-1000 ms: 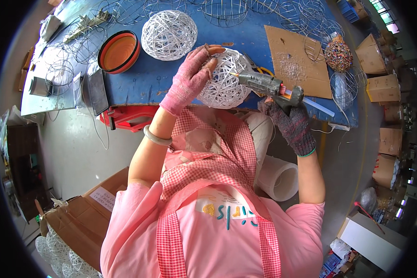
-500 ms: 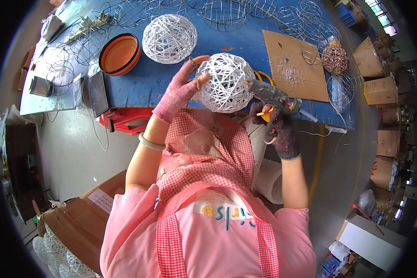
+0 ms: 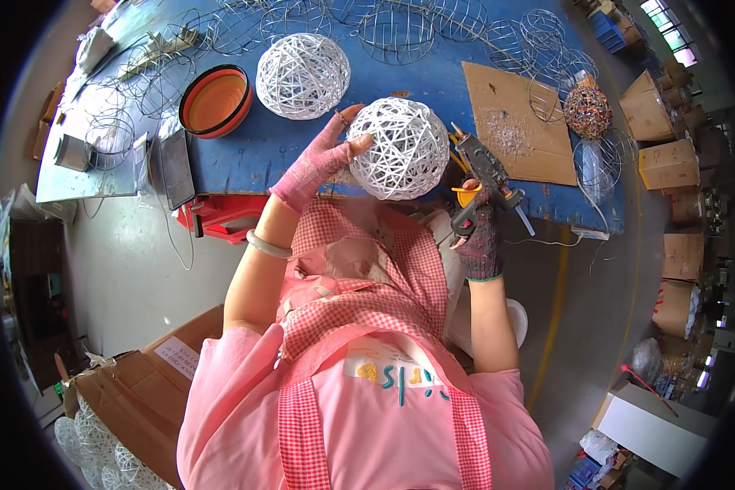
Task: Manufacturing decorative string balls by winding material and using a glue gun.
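My left hand (image 3: 322, 163), in a pink fingerless glove, grips a white woven ball (image 3: 399, 149) from its left side, over the table's near edge. My right hand (image 3: 479, 233), in a dark glove, is closed round a hot glue gun (image 3: 483, 167). The gun's nozzle points up and left, just apart from the ball's right side. A glue stick (image 3: 525, 220) juts from the gun's back end. Something with a yellow handle (image 3: 466, 196) shows by the right-hand fingers, partly hidden. A second white woven ball (image 3: 303, 76) rests on the table beyond my left hand.
An orange bowl with a black rim (image 3: 216, 101) stands left on the blue table (image 3: 433, 73). Wire frames (image 3: 396, 33) line the far side. A cardboard sheet (image 3: 518, 122) with clear bits lies right, beside a multicoloured ball (image 3: 588, 109). A carton (image 3: 131, 408) stands lower left.
The glue gun has swung, so its nozzle now points more upward and sits away from the ball. My right hand has shifted slightly left. The left hand still holds the ball.
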A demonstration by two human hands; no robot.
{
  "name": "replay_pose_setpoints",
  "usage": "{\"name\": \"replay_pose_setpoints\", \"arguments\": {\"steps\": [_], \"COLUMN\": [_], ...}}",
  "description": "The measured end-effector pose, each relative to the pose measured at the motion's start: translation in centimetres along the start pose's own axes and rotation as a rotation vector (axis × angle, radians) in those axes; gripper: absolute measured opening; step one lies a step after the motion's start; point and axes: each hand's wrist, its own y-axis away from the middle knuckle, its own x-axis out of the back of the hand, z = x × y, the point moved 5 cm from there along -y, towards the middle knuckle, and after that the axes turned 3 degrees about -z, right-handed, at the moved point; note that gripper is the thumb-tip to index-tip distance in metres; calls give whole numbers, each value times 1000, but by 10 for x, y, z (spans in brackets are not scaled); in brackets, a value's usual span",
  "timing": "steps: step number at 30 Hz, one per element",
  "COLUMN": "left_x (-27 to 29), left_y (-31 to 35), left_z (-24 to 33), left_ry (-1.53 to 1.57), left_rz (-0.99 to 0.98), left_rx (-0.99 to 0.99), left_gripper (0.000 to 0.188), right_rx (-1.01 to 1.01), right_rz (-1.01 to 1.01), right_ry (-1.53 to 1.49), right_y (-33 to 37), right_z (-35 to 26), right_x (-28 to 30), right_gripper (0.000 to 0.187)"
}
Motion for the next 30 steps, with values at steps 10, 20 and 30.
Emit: {"name": "replay_pose_setpoints", "arguments": {"steps": [10,20,30], "left_x": [-26,-28,-2], "left_y": [-14,-63,23], "left_z": [66,70,36], "left_ry": [-726,-622,-543], "left_rz": [106,-15,377], "left_rx": [-368,-297,-265], "left_gripper": [34,15,17], "right_rx": [5,7,49], "right_rz": [27,68,63], "right_ry": [-65,-86,23], "right_y": [-4,-2,-5], "right_z": [5,-2,-13], "right_x": [1,-3,-6], "right_gripper": [39,41,43]}}
